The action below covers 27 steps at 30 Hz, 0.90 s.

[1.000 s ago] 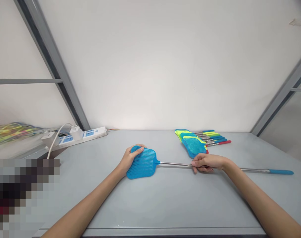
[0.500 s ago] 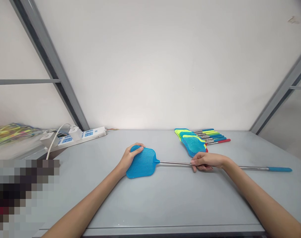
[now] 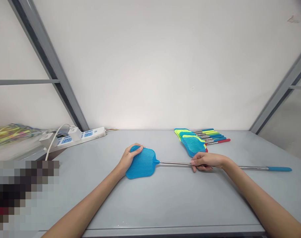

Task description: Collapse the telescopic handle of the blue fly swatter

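Observation:
A blue plastic fly swatter (image 3: 143, 163) lies flat on the grey table (image 3: 165, 205), its steel shaft (image 3: 174, 163) running right to a blue grip (image 3: 279, 169). My left hand (image 3: 129, 156) curls over the upper left edge of the mesh head. My right hand (image 3: 203, 162) is closed around the shaft, a little beyond the head. Behind that hand lies a stack of blue and yellow-green swatter heads (image 3: 192, 143), with their steel shafts and coloured grips (image 3: 211, 135) fanned out to the right.
A white power strip (image 3: 91, 134) with plugs and a white cable sits at the table's back left, against the wall. A multicoloured bundle (image 3: 11, 133) lies further left. A pixelated patch (image 3: 23, 195) covers the lower left. Grey metal frame posts (image 3: 48, 66) stand at both sides.
Both hands and the swatter keep their grip and place. The whole view has shifted only slightly, as the camera moved a little.

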Each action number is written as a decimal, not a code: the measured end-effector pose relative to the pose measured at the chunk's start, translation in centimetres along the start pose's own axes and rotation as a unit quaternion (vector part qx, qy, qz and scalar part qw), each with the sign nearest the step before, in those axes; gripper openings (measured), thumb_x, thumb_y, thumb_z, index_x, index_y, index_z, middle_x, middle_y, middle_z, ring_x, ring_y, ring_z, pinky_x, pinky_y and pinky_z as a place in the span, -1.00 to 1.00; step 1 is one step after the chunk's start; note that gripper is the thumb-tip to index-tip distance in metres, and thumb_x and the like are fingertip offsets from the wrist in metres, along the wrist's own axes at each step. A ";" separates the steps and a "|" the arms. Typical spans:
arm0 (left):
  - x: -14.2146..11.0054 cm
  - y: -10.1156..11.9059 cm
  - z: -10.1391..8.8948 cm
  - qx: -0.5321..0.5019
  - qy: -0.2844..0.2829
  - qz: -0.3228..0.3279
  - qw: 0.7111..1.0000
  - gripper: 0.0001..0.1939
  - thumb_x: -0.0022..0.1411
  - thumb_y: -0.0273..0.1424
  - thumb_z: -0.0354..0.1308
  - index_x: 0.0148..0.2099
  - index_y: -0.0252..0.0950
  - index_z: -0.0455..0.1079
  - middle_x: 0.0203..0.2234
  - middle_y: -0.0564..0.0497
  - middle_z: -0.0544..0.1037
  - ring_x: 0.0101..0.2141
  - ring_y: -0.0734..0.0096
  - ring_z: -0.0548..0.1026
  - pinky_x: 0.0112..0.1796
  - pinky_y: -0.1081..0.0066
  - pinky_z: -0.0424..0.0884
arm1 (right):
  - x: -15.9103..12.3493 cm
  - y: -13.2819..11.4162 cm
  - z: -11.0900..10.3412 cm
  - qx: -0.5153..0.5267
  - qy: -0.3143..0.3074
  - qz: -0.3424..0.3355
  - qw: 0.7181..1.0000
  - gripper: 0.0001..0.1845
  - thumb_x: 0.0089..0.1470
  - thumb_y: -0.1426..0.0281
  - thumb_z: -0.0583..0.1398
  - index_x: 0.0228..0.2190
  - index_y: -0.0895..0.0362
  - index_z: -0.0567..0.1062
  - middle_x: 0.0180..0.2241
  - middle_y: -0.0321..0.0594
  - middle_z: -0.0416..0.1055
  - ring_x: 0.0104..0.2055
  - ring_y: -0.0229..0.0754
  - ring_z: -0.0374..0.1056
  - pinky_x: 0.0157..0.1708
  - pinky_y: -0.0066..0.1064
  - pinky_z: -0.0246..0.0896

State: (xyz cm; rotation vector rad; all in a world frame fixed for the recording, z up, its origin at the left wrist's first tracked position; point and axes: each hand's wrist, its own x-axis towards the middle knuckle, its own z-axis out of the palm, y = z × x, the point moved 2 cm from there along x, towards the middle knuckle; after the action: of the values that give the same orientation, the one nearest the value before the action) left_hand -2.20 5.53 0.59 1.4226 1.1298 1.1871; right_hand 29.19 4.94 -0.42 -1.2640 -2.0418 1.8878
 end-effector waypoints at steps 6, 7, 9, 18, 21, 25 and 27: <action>0.1 -0.2 -0.1 -0.006 -0.009 0.004 1.000 -0.72 -0.05 -0.16 0.11 -0.40 -0.29 0.34 -0.46 0.04 0.44 -0.42 0.34 0.40 -0.40 0.42 0.28 | 0.1 0.1 0.0 0.002 -0.003 -0.002 1.000 -0.60 0.00 0.16 0.05 -0.49 0.27 0.42 -0.76 -0.44 0.05 -0.76 -0.49 -0.11 -0.77 -0.56 -0.25; 0.1 -0.2 -0.1 -0.007 -0.010 0.006 1.000 -0.73 -0.05 -0.17 0.11 -0.40 -0.29 0.34 -0.46 0.05 0.44 -0.42 0.35 0.39 -0.40 0.43 0.28 | 0.1 0.2 -0.1 0.002 -0.004 -0.003 1.000 -0.60 0.00 0.16 0.05 -0.49 0.27 0.42 -0.76 -0.44 0.05 -0.76 -0.48 -0.11 -0.77 -0.56 -0.26; 0.2 -0.2 -0.2 -0.007 -0.011 0.008 1.000 -0.74 -0.04 -0.18 0.11 -0.40 -0.29 0.35 -0.47 0.05 0.44 -0.42 0.36 0.39 -0.40 0.44 0.28 | 0.1 0.2 -0.1 0.004 -0.003 -0.006 1.000 -0.61 0.00 0.16 0.05 -0.49 0.27 0.42 -0.75 -0.44 0.05 -0.76 -0.48 -0.11 -0.78 -0.56 -0.26; 0.3 -0.5 -0.3 -0.003 -0.012 -0.001 1.000 -0.72 -0.03 -0.18 0.11 -0.35 -0.30 0.37 -0.43 0.02 0.45 -0.39 0.32 0.39 -0.39 0.43 0.29 | 0.2 0.2 -0.1 0.012 -0.003 0.001 1.000 -0.61 0.00 0.16 0.06 -0.48 0.27 0.42 -0.74 -0.43 0.07 -0.76 -0.49 -0.11 -0.78 -0.56 -0.27; 0.3 -0.5 -0.3 -0.003 -0.005 -0.003 1.000 -0.69 -0.06 -0.16 0.12 -0.36 -0.30 0.38 -0.41 0.01 0.46 -0.37 0.28 0.40 -0.38 0.41 0.30 | 0.1 0.1 -0.1 0.002 -0.005 -0.004 1.000 -0.61 0.00 0.17 0.05 -0.48 0.27 0.42 -0.75 -0.43 0.07 -0.76 -0.49 -0.11 -0.76 -0.56 -0.24; 0.4 -0.5 -0.3 -0.007 -0.001 -0.005 1.000 -0.68 -0.08 -0.15 0.13 -0.36 -0.30 0.39 -0.43 0.01 0.46 -0.38 0.28 0.41 -0.38 0.40 0.30 | -0.2 -0.1 -0.3 -0.024 0.010 -0.001 1.000 -0.59 -0.01 0.13 0.04 -0.45 0.26 0.41 -0.70 -0.39 0.12 -0.73 -0.47 -0.05 -0.74 -0.57 -0.17; 0.5 -0.5 -0.2 -0.010 -0.001 -0.008 1.000 -0.68 -0.08 -0.15 0.13 -0.36 -0.30 0.39 -0.45 0.01 0.46 -0.40 0.28 0.41 -0.38 0.39 0.30 | -0.5 0.0 -0.7 -0.042 0.025 0.006 0.999 -0.60 -0.03 0.12 0.07 -0.44 0.24 0.40 -0.66 -0.37 0.17 -0.70 -0.47 -0.01 -0.72 -0.57 -0.13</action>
State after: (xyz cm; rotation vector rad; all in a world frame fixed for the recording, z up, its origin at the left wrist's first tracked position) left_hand -2.43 6.09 0.14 1.3967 1.1229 1.1836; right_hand 29.91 5.16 0.01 -1.3309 -2.1147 1.7731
